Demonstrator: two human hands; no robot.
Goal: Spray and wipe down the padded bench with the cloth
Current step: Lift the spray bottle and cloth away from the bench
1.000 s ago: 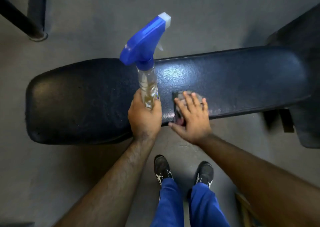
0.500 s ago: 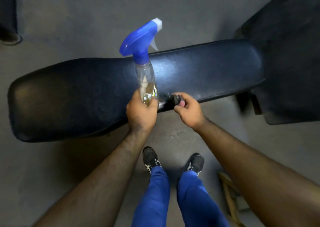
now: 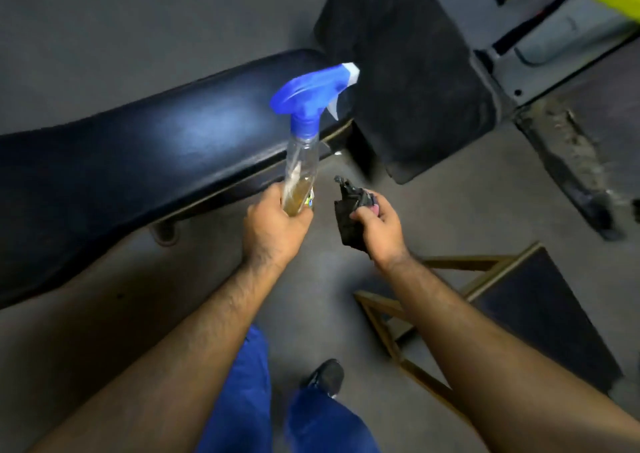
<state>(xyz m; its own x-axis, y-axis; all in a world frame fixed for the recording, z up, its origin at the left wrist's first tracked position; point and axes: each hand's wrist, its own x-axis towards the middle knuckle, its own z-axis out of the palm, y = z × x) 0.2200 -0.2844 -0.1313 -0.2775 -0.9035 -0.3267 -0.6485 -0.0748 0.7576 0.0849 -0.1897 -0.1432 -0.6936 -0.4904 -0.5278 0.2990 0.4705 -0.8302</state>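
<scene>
The long black padded bench (image 3: pixel 145 162) runs across the left and middle, shiny with a light glare on top. My left hand (image 3: pixel 273 224) grips the base of a clear spray bottle (image 3: pixel 301 168) with a blue trigger head, held upright just off the bench's near edge. My right hand (image 3: pixel 379 226) holds a dark crumpled cloth (image 3: pixel 349 210) in the air over the floor, to the right of the bottle and off the bench.
A second black pad (image 3: pixel 408 78) stands at the bench's right end, with a grey metal frame (image 3: pixel 540 72) and a yellow part beyond it. A low stool with a brown frame (image 3: pixel 433 314) sits at the lower right. My legs in blue trousers and a black shoe (image 3: pixel 325 376) are below.
My right hand has lifted the cloth off the bench's near edge and pulled it back over the floor. The view has swung right, so the bench now lies further left.
</scene>
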